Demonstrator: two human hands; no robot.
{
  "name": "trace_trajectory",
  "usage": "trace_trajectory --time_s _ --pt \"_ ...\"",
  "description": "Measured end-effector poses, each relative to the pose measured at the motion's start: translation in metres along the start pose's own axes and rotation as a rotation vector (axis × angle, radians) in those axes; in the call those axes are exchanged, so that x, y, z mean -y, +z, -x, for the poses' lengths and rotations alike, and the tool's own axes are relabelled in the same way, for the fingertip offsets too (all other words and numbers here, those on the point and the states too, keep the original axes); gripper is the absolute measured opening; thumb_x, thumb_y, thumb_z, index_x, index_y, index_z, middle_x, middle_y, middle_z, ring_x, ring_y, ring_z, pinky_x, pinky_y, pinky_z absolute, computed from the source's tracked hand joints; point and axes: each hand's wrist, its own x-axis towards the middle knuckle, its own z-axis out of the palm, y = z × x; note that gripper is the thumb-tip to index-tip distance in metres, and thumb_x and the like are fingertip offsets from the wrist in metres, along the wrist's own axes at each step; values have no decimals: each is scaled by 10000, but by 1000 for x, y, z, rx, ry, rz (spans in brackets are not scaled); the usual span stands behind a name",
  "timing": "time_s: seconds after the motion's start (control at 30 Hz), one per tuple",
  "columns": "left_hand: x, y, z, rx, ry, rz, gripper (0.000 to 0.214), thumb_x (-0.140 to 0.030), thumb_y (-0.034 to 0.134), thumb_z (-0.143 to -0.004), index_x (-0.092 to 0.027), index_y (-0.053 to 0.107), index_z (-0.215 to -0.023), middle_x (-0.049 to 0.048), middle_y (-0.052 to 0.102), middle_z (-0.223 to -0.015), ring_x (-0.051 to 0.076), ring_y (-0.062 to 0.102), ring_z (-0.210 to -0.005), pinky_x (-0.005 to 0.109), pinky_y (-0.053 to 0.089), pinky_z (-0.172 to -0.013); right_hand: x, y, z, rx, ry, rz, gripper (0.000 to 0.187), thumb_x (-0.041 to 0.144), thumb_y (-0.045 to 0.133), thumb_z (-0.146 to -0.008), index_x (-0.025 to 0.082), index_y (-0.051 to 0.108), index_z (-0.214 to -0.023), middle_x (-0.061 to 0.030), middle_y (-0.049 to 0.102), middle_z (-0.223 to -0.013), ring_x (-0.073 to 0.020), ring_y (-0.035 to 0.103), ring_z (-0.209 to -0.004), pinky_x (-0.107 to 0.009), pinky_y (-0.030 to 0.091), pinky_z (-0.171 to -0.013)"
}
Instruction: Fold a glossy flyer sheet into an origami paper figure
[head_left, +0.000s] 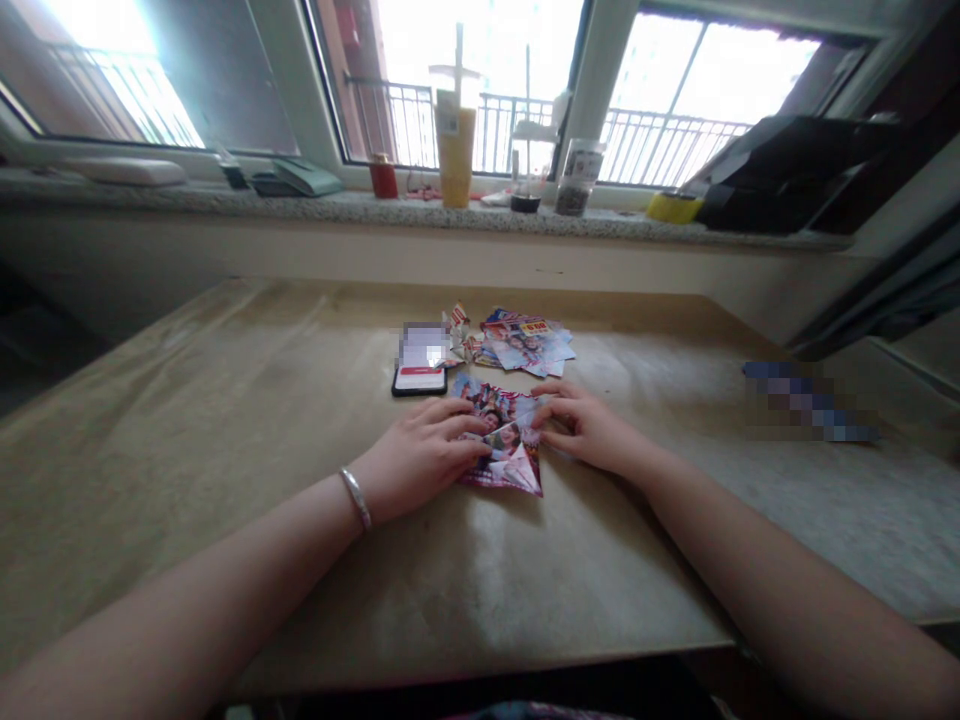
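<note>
A creased sheet of glossy printed paper [510, 405] with photos of people lies on the table, partly folded, its lower right corner pointing toward me. My left hand [424, 440] lies over its left side, fingers stretched out and apart on the print. At the right edge, my right hand [577, 420] touches the paper with slightly bent, spread fingers; its thumb is near the edge. The fingers cover parts of both side edges. Just behind my left hand is a phone [420, 378] with its screen lit.
Behind the sheet are a pile of printed paper pieces [529, 345] and crumpled scraps [461, 345]. A blurred blue item [810, 405] lies at the right of the table [225, 430]. The windowsill [330, 207] holds a tall drink cup [455, 155], several containers and yellow tape [673, 207].
</note>
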Motion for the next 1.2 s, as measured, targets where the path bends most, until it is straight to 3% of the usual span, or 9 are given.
trace_trajectory --time_s 0.37,0.53,0.7,0.87,1.0,1.1,1.2 --pt "0 4 -2 152 110 98 435 -424 518 -882 -300 484 -1297 61 469 -1372 276 423 -1249 474 354 -1037 -5 8 -2 -19 54 121 223 263 614 -798 197 656 -1007 -148 460 -1348 -248 430 -1265 -426 355 -1041" --pt "1 6 -2 116 161 113 370 -328 457 -920 -340 496 -1287 35 453 -1392 262 394 -1283 465 355 -1045 -4 7 -2 -32 61 129 245 260 600 -808 204 641 -1042 -139 500 -1321 -245 476 -1220 -434 374 -1020" --pt "3 2 -3 97 158 149 415 -173 471 -856 -296 538 -1247 28 521 -1328 244 447 -1235 444 390 -1025 -4 6 -3 -59 44 99 159 246 591 -807 200 655 -945 -94 615 -1093 -213 562 -1040 -390 430 -938" --pt "3 1 -4 101 137 195 425 -121 485 -812 -264 563 -1204 36 531 -1312 231 473 -1206 418 401 -1019 -2 7 -5 -121 103 63 70 249 609 -783 190 645 -794 -52 613 -883 -180 575 -843 -316 463 -770" --pt "3 2 -5 136 140 193 384 -224 461 -886 -255 513 -1265 47 500 -1348 234 446 -1232 422 377 -1038 0 10 -7 -152 126 11 86 270 621 -769 187 630 -748 -40 600 -855 -149 557 -760 -255 450 -645" --pt "3 1 -5 168 160 165 475 -371 464 -909 -286 391 -1371 58 464 -1380 270 420 -1245 468 366 -1031 3 11 -7 -152 147 -32 85 266 614 -773 184 631 -756 -27 615 -821 -124 547 -688 -231 439 -591" --pt "3 2 -5 172 165 135 480 -421 461 -907 -300 400 -1367 62 452 -1387 295 407 -1246 495 350 -1031 7 10 -7 -156 173 -52 95 271 604 -783 187 643 -762 -17 634 -783 -113 534 -632 -224 433 -562"
